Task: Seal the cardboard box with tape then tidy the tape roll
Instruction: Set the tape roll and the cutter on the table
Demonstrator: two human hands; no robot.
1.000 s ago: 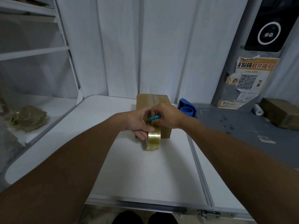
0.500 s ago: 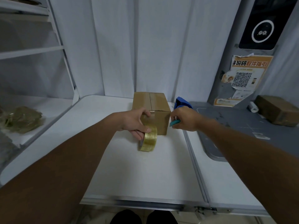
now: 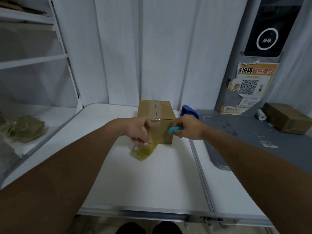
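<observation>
Nearest the camera, two bare forearms reach forward over the white flat worktop (image 3: 138, 179), which is edged at its near side by a metal rail. At about 12 o'clock from the near edge, the left hand (image 3: 139, 130) has its fingers curled around a yellowish transparent roll of packing tape (image 3: 145, 150); the roll is blurred, tilted, and sits just above or on the worktop, I cannot tell which. It lies right in front of the near face of the brown rectangular cardboard box (image 3: 157, 116), at the box's 7 o'clock.

At the box's 4 o'clock, the right hand (image 3: 189, 127) is closed around a small turquoise plastic cutter (image 3: 173, 130), whose tip is next to the box's near right corner. The box stands on the worktop with its top flaps shut and a strip of clear tape running along the centre seam and down the near face.

Just behind the right hand, at 2 o'clock from the box, a blue plastic tape dispenser (image 3: 189, 111) stands at the edge of a grey mat (image 3: 253, 132). Farther out at 3 o'clock lies a second brown cardboard parcel (image 3: 287, 118). At 9 o'clock, a bundle of crumpled greenish plastic wrap (image 3: 23, 128) rests on a white shelf (image 3: 54, 115). White panelled walls close the far side.
</observation>
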